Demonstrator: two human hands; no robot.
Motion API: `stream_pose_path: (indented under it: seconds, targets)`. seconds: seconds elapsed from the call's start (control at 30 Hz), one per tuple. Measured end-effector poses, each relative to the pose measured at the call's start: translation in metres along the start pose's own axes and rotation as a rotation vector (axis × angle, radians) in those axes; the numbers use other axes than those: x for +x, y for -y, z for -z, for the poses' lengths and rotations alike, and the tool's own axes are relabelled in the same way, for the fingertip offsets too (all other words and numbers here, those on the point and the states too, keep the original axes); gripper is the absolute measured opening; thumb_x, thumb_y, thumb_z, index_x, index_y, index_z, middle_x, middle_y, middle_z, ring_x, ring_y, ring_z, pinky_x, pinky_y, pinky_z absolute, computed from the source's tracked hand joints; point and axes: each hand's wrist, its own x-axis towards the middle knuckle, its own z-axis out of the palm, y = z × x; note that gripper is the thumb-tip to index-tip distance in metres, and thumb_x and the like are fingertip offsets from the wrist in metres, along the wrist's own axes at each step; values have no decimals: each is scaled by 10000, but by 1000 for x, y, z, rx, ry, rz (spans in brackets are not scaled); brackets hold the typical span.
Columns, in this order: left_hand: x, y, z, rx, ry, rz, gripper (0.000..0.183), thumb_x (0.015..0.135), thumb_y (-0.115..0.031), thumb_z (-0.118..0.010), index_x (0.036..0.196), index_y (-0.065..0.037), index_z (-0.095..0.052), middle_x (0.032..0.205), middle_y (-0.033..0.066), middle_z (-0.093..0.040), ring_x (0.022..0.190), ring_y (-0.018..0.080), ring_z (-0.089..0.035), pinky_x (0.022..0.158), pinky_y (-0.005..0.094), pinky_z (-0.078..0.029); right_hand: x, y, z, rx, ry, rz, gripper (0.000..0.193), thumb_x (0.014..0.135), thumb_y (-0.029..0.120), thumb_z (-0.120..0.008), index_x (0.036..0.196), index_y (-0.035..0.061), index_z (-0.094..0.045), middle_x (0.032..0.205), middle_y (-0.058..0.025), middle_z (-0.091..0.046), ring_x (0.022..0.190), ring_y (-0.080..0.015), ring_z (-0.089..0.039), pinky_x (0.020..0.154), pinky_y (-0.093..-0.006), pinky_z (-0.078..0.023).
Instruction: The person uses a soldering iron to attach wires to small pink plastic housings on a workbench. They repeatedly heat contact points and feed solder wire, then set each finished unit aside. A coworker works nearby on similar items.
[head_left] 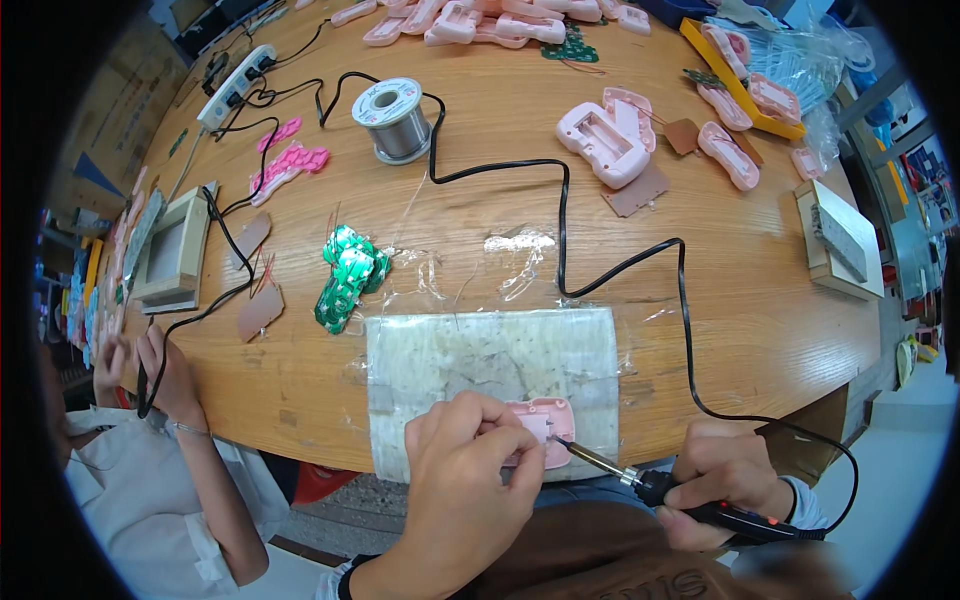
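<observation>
Left hand (465, 455) is curling down over a pink plastic casing (542, 428), fingers pinched together on it, holding it flat on the grey work mat (480, 360) at the near table edge. Right hand (725, 475) is gripping a soldering iron (700, 500) in a closed fist, tip touching the casing's right side. Solder spool (392, 115) is sitting far left. Another person's hands (150, 365) are resting at the left edge.

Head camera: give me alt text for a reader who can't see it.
The left hand steadies a pink plastic casing on a taped grey mat while the right hand holds a soldering iron, tip at the casing. Solder spool and green circuit boards lie beyond.
</observation>
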Motion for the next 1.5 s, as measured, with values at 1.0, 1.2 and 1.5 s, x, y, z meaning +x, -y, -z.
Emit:
stream_pose_path:
  seconds: [1.0, 1.2, 1.5]
  targets:
    - [71, 5, 17, -185, -264, -163, 100, 722, -49, -743, 792, -6, -686, 870, 99, -595, 832, 269, -576, 763, 375, -438, -17, 3, 9, -3, -182, -28, 254, 644, 59, -778, 830, 89, -607, 630, -26, -531, 496, -177, -475, 443, -295, -354]
    - [21, -8, 23, 83, -35, -176, 112, 682, -34, -753, 763, -10, -679, 825, 86, -555, 798, 260, -540, 717, 362, -425, -19, 6, 12, -71, -122, -55, 211, 618, 63, -787, 760, 85, -633, 629, -22, -520, 498, -182, -470, 431, -294, -339]
    - [4, 1, 0, 60, -3, -61, 94, 678, -33, -751, 724, -34, -669, 858, 68, -548, 860, 263, -517, 767, 375, -394, -7, 0, -1, -24, -6, 25, 218, 637, 35, -779, 788, 68, -625, 626, -23, -505, 486, -170, -469, 416, -285, -328]
